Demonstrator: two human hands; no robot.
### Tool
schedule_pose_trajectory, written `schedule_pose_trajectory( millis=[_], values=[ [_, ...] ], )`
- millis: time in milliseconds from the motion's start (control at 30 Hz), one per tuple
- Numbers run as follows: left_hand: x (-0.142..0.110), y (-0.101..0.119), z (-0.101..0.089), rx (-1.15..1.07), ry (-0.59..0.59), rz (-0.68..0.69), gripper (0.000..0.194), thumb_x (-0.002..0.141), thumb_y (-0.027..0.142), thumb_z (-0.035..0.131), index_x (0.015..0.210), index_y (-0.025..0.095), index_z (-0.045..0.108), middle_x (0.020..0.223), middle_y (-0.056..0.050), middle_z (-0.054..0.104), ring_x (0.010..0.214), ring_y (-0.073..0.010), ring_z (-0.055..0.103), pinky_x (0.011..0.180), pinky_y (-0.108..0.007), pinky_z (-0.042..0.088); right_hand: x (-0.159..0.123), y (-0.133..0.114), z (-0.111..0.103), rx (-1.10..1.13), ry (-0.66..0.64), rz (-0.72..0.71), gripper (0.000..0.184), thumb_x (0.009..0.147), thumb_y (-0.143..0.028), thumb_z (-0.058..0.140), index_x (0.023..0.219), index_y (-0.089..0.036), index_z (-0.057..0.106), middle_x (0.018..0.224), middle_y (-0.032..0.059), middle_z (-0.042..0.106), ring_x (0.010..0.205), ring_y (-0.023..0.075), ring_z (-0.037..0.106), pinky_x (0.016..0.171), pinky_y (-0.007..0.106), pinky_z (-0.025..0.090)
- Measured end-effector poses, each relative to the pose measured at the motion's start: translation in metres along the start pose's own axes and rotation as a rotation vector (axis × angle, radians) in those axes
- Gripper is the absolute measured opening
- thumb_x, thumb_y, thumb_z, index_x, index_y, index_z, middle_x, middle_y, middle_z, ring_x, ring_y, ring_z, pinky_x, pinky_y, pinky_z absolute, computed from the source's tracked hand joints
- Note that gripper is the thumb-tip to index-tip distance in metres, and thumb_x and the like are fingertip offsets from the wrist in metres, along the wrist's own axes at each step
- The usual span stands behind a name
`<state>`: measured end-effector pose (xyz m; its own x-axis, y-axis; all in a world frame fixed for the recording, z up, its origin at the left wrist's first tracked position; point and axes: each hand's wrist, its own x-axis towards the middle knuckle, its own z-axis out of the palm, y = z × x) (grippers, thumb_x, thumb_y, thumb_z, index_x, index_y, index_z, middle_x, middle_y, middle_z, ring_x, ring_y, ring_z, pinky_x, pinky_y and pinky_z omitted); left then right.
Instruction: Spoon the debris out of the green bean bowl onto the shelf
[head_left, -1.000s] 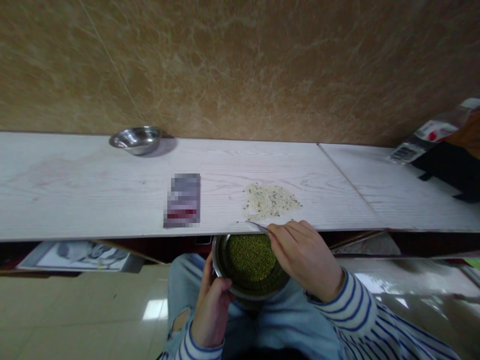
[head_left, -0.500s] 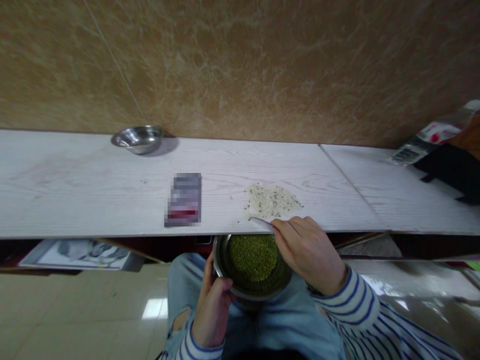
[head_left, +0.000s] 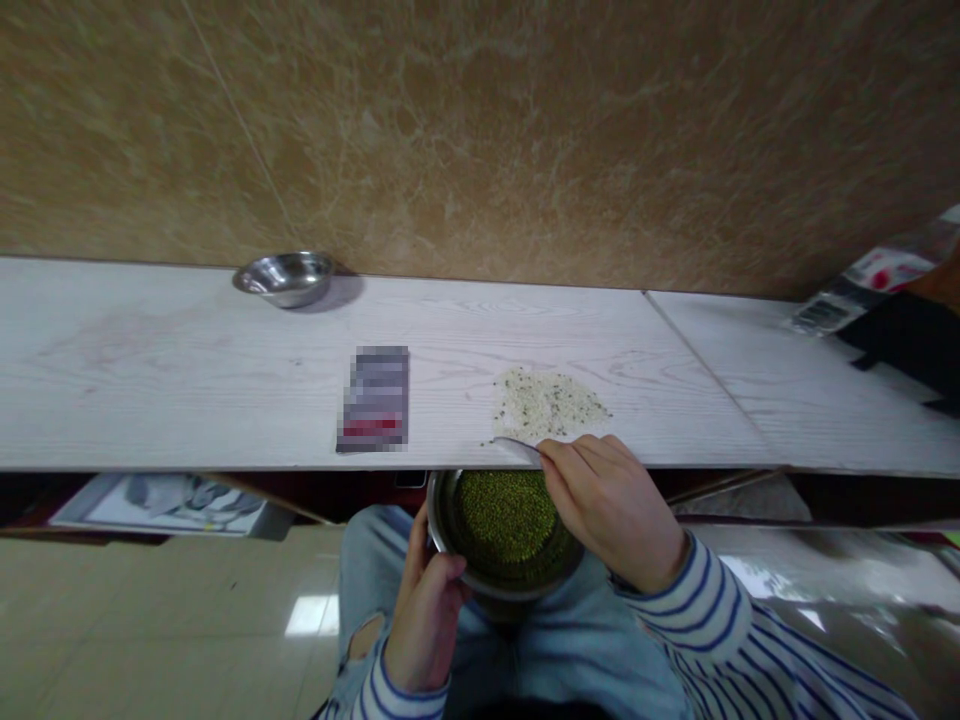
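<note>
My left hand [head_left: 429, 615] grips the near left rim of a steel bowl [head_left: 444, 540], held over my lap just below the table edge. Green mung beans [head_left: 504, 515] lie inside it. My right hand [head_left: 611, 505] is closed on a thin metal spoon [head_left: 516, 444], its tip low at the table's front edge, near a few stray beans. Just beyond lies a flat spread of white rice-like grains [head_left: 551, 400] mixed with green beans. My right hand covers part of the bowl's right side.
A second steel bowl [head_left: 285, 278] stands at the back left by the wall. A blurred-out phone-shaped item [head_left: 375, 398] lies on the white table [head_left: 165, 400]. At the right are a clear plastic package [head_left: 862, 285] and a black object [head_left: 911, 335]. An open drawer [head_left: 172, 505] sits below left.
My right hand and the spoon have shifted slightly left along the table edge, the tip nearer the stray beans. The left hand and bowl hold still; the view has turned slightly.
</note>
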<state>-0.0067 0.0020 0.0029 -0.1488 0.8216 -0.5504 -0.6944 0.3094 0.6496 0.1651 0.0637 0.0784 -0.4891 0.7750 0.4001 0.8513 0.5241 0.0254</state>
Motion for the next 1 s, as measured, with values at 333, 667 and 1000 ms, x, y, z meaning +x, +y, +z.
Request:
schedule_pose_trajectory(
  millis=[333,667,1000],
  values=[
    [0.001,0.002,0.001,-0.03,0.007,0.003,0.067,0.063,0.012,0.059,0.127,0.03,0.053,0.115,-0.003,0.063,0.091,-0.0197,0.058,0.074,-0.032,0.05,0.009,-0.001,0.005,-0.01,-0.002,0.0,0.017,0.091,-0.018,0.048,0.1,-0.014,0.062,0.075,0.0055,0.065,0.073,0.0194,0.056,0.069,0.033,0.035],
    [0.005,0.008,-0.011,0.022,0.035,0.04,0.071,0.061,0.013,0.058,0.13,0.03,0.052,0.11,-0.003,0.065,0.086,-0.0192,0.058,0.069,-0.03,0.049,0.016,-0.009,0.001,0.026,-0.037,-0.106,0.015,0.089,-0.013,0.051,0.098,-0.017,0.062,0.074,0.0024,0.065,0.075,0.0177,0.055,0.069,0.032,0.031],
    [0.006,-0.001,-0.015,0.058,0.0,-0.015,0.073,0.061,0.012,0.061,0.131,0.03,0.052,0.109,-0.002,0.064,0.077,-0.0149,0.055,0.063,-0.026,0.046,-0.012,0.009,-0.002,0.096,0.024,0.056,0.016,0.093,-0.019,0.046,0.097,-0.015,0.061,0.078,0.0057,0.066,0.075,0.0178,0.058,0.072,0.031,0.04]
  ],
)
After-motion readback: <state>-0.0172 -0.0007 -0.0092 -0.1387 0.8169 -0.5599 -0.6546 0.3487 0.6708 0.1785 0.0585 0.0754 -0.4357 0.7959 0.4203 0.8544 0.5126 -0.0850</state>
